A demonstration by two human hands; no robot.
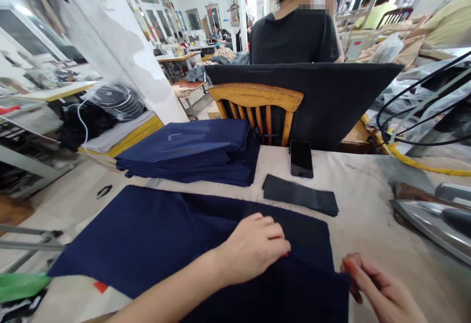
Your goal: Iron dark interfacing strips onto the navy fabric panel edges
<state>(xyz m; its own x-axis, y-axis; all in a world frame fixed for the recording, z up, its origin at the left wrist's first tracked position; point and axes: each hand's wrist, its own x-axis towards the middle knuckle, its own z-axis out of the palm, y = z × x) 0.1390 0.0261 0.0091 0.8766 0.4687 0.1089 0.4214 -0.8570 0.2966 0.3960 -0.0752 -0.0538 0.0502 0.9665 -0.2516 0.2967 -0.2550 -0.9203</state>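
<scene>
Right grip (380,283) pinched a corner of navy fabric (158,234); left grip (253,249), leftward, pinched its edge. Even tension seemed advisable.

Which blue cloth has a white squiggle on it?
The top one on the stack near the wooden chair; the spread-out cloth under the left hand shows none.

Hands (253,249) (382,286) on navy cloth (147,234), fabric stack (191,144) beyond, iron (434,225) at right
</scene>
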